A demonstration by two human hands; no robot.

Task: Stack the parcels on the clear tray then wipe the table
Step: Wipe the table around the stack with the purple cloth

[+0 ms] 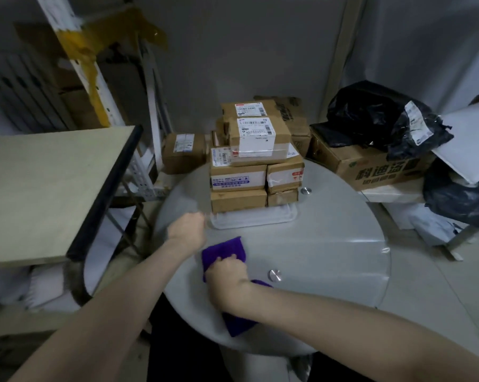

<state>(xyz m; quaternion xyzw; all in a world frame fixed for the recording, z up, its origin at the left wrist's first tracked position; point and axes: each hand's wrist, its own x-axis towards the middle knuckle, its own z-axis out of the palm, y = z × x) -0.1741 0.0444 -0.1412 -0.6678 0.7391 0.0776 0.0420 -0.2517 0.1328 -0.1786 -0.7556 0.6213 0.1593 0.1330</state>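
Observation:
Several brown cardboard parcels [256,164] with white labels stand stacked on a clear plastic tray [253,217] at the back of the round glass table [329,238]. My left hand [190,226] grips the tray's front left corner. My right hand [226,274] presses down on a purple cloth [224,250] lying on the glass in front of the tray; part of the cloth shows below my wrist.
A beige table [40,188] with a black edge stands to the left. Behind the stack sit more boxes [183,151]. To the right are a large printed carton [370,164] and black plastic bags [384,117]. Metal studs [274,274] sit in the glass.

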